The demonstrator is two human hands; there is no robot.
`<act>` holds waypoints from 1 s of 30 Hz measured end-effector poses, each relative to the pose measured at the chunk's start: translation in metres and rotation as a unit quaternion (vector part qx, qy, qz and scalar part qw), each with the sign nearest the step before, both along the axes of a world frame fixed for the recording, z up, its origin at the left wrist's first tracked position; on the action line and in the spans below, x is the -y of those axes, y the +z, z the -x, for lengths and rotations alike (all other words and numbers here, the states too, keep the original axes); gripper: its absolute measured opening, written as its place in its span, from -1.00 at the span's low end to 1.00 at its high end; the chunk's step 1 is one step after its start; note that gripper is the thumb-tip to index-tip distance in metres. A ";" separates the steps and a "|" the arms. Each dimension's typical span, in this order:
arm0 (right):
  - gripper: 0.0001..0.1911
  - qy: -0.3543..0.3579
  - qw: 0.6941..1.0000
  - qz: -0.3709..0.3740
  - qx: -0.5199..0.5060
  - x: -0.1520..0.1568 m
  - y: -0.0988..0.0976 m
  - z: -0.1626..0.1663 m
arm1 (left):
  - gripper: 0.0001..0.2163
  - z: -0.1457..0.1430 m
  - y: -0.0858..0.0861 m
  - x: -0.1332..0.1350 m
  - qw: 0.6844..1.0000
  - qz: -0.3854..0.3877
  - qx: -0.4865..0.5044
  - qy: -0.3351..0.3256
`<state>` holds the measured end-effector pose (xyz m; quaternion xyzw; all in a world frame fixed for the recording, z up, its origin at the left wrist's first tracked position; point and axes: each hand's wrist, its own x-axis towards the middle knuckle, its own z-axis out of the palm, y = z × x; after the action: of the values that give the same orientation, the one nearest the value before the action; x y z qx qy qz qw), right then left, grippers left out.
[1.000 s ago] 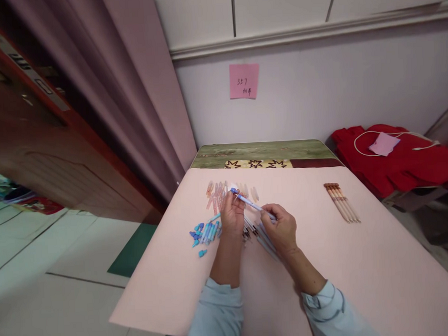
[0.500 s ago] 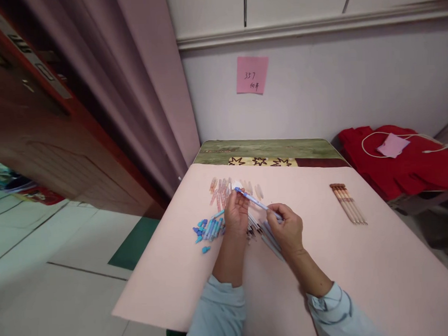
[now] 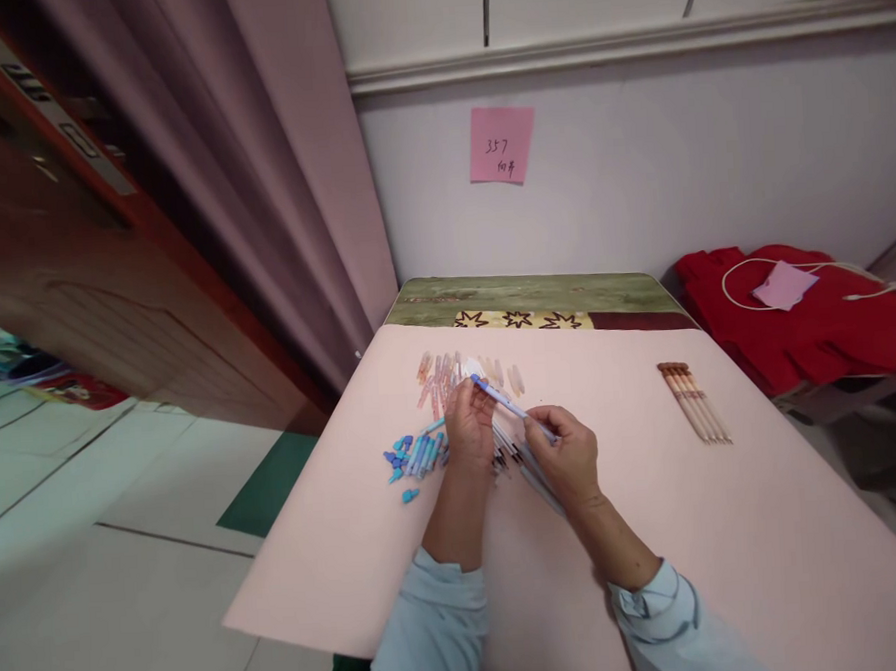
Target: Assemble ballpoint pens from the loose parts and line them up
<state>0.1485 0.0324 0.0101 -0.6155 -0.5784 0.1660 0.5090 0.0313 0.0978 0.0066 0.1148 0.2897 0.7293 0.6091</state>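
A slim light-blue pen (image 3: pixel 506 401) with a darker blue end slants between my two hands above the table. My left hand (image 3: pixel 469 425), palm turned up, pinches its blue end. Lower down, the fingers of my right hand (image 3: pixel 569 454) close around the other end. Beneath and between the hands lie several pen refills (image 3: pixel 505 448) and pale barrels (image 3: pixel 538 483), partly hidden. Left of my left hand are blue barrel pieces (image 3: pixel 425 455) and a heap of small blue caps (image 3: pixel 398 458). Pinkish clear barrels (image 3: pixel 441 376) lie just beyond it.
Several brown-topped pens (image 3: pixel 693 403) lie in a row at the right of the pink-covered table (image 3: pixel 730 561). A red cloth (image 3: pixel 830 325) with a white cable and pink note sits beyond the right edge. A wall (image 3: pixel 605 187) stands behind; a curtain (image 3: pixel 304 163) hangs left.
My right hand has shifted slightly left, further along the pen toward my left hand. The view has moved a little; the pieces on the table look unchanged.
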 end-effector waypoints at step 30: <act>-0.80 0.070 0.997 0.040 0.009 0.000 -0.007 0.006 | -0.69 0.009 0.003 0.001 0.994 -0.037 -0.097 -0.012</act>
<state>0.1426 0.0319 0.0027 -0.5949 -0.6177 0.2184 0.4657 0.0222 0.0968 0.0096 0.2113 0.3185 0.7176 0.5822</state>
